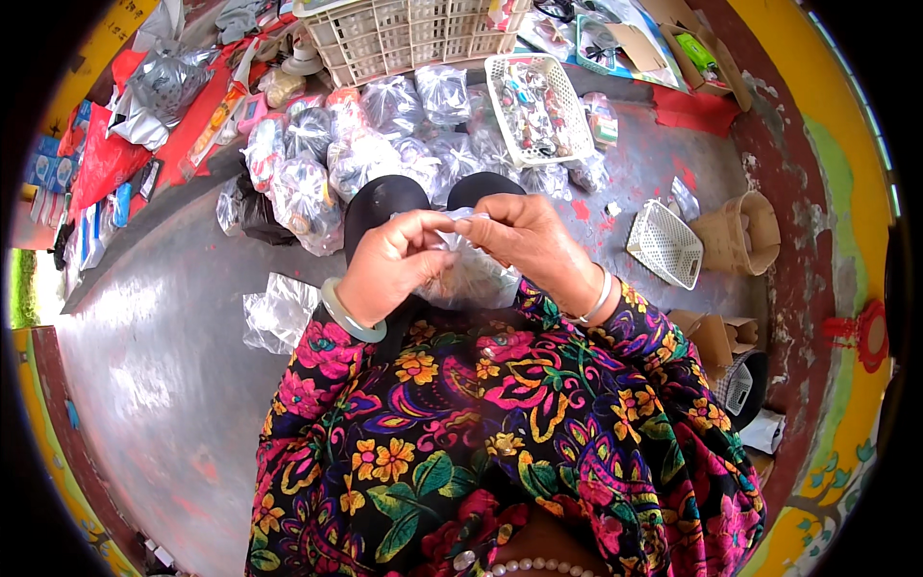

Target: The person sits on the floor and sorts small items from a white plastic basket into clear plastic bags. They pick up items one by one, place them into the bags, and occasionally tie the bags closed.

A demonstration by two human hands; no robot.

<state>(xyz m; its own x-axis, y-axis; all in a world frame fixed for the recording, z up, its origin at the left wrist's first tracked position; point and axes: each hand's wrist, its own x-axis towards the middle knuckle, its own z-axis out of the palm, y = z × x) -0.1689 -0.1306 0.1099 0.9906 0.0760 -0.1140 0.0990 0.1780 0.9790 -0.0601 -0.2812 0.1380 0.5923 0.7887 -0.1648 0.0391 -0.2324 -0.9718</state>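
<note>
Between my hands, over my lap, hangs a clear plastic bag with small contents that I cannot make out. My left hand pinches the bag's top edge from the left, its fingers bent together. On the other side, my right hand grips the gathered top with thumb and forefinger. The fingertips of both hands nearly meet at the bag's mouth. Just beyond my knees lies a heap of filled, knotted clear bags.
A white basket of small mixed items rests on the heap, before a large beige crate. To the right stand a white perforated basket and a brown bin. Loose clear plastic bags lie on the floor at left.
</note>
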